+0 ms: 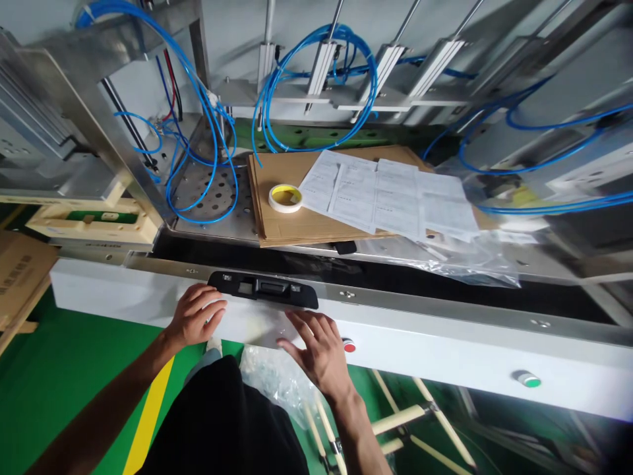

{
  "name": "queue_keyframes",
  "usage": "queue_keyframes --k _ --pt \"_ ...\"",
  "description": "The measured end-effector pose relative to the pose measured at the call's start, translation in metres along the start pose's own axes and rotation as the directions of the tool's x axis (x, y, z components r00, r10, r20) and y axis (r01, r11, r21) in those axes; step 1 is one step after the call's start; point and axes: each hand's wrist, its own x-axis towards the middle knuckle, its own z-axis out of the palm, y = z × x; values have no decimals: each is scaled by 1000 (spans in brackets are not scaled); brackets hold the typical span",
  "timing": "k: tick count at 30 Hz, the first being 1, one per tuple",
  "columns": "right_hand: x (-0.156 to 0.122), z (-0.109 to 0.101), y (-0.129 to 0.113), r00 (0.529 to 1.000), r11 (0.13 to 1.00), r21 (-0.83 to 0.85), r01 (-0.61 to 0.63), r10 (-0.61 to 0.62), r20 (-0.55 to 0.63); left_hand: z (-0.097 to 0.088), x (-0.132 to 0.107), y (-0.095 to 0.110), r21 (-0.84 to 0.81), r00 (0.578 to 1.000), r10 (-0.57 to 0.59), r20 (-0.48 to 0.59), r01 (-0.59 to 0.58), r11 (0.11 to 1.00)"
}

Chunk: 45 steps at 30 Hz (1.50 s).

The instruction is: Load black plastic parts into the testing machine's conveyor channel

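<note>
A long black plastic trim piece [263, 289] with cut-outs and small fittings rests on the front ledge of the metal bench. My left hand [195, 313] is at its left end, fingers curved and apart, the fingertips close to its lower edge. Near the right end is my right hand [316, 343], thumb and fingers spread, fingertips just below the piece. Neither hand is wrapped round it; whether the fingertips touch it I cannot tell.
Behind the ledge, cardboard sheets [277, 227] carry a tape roll [285, 206] and printed papers [376, 194]. Blue air hoses [270, 99] hang from the fixture. A red button [349, 345] and a green button [531, 380] project from the white front panel [420, 340]. Clear plastic [271, 369] lies below.
</note>
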Motion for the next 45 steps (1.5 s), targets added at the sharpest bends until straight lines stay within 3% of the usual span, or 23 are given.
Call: queue_keyframes --k 3,7,12,16,20,21,23,26,28,30,31,33,35,41,45 --pt "0 -8 4 999 999 -29 27 -28 -24 -4 6 -2 -89 995 -93 19 94 992" --pt "10 -15 9 994 999 28 -23 26 -104 -9 16 -6 -179 972 -227 57 234 956" --pt "30 -5 18 981 987 33 -158 161 -112 2 27 -17 -173 890 -457 13 452 875" --pt "35 5 28 951 953 -20 -301 299 -78 19 28 -22 -220 818 -575 19 565 796" --pt "40 7 22 882 881 -194 -432 368 -295 28 26 -24 -211 780 -626 -5 611 763" --pt "44 8 17 875 884 -197 -425 346 -338 29 25 -24 -208 777 -629 -10 614 762" --pt "54 14 2 925 939 -176 -295 235 -299 27 24 -23 -206 777 -629 -11 614 762" --pt "68 32 -18 996 990 -128 -68 60 -60 20 24 -14 -101 803 -588 -92 580 808" --pt "72 43 -24 995 989 -121 -84 90 44 15 26 0 82 877 -459 -138 472 878" --pt "71 49 -27 985 984 -111 -139 149 90 13 27 16 249 962 -272 -40 273 929" --pt "70 49 -28 980 981 -107 -160 171 102 15 28 23 285 980 -192 50 171 943" --pt "66 46 -29 976 980 -100 -175 186 116 22 28 31 304 976 -94 197 30 952" --pt "63 42 -31 973 978 -95 -183 194 127 31 27 32 311 961 -70 266 -16 950" --pt "62 28 -36 964 983 -34 -183 186 191 37 19 21 297 939 -83 333 -21 955" --pt "55 16 -43 991 994 -63 -92 97 88 26 27 17 223 920 -52 388 -39 974"
